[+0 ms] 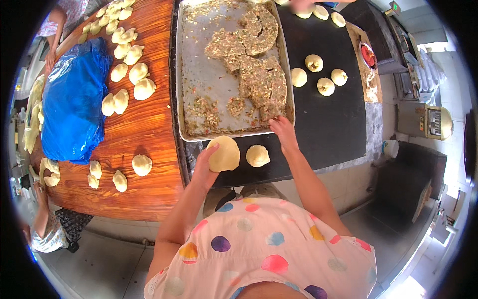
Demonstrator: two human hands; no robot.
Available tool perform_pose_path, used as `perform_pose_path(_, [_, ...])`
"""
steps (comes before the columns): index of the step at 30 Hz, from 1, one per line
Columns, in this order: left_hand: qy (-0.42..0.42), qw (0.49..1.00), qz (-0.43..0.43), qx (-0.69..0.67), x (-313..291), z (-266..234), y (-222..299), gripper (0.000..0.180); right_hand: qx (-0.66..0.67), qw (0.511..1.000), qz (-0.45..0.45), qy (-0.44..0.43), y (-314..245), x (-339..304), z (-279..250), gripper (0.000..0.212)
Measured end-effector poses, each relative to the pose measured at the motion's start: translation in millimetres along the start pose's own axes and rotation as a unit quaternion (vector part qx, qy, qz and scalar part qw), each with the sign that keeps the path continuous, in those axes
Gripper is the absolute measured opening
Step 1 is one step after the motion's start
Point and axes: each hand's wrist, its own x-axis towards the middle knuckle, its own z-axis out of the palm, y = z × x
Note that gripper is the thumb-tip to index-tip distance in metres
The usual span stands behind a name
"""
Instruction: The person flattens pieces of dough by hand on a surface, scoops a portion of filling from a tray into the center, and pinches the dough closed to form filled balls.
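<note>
My left hand holds a flattened round of dough just off the near edge of a large metal tray. Inside the tray lies a slab of chopped meat filling flecked with green and red, thickest on the right side. My right hand reaches over the tray's near right corner, its fingers drawn together at the filling's near edge. Whether they grip any filling is too small to tell. Between my hands, one dough ball sits on the black tabletop.
On the wooden table at left are several dough pieces and a blue plastic bag. More round dough balls stand right of the tray. A red-filled bowl is at far right. Other people's hands show at the left and top.
</note>
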Motion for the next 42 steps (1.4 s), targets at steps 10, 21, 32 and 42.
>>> perform_pose_path(10, [-0.04,0.998,-0.037,-0.034,10.1,8.4,5.0,0.048,-0.442,0.863,-0.184,0.164,1.8,28.8,17.5,0.084])
perform_pose_path(21, [-0.068,0.995,0.041,-0.061,72.8,51.4,-20.3,0.043,-0.205,0.969,-0.11,0.085,-45.4,3.2,-7.4,0.068])
perform_pose_path(32, [0.02,0.996,0.057,-0.069,51.2,53.2,-20.9,0.045,-0.405,0.886,-0.208,0.091,-14.5,3.5,24.4,0.062])
perform_pose_path(42, [0.024,0.997,0.06,-0.043,60.9,33.2,-5.5,0.043,-0.161,0.982,-0.094,-0.003,-16.1,22.7,3.0,0.082])
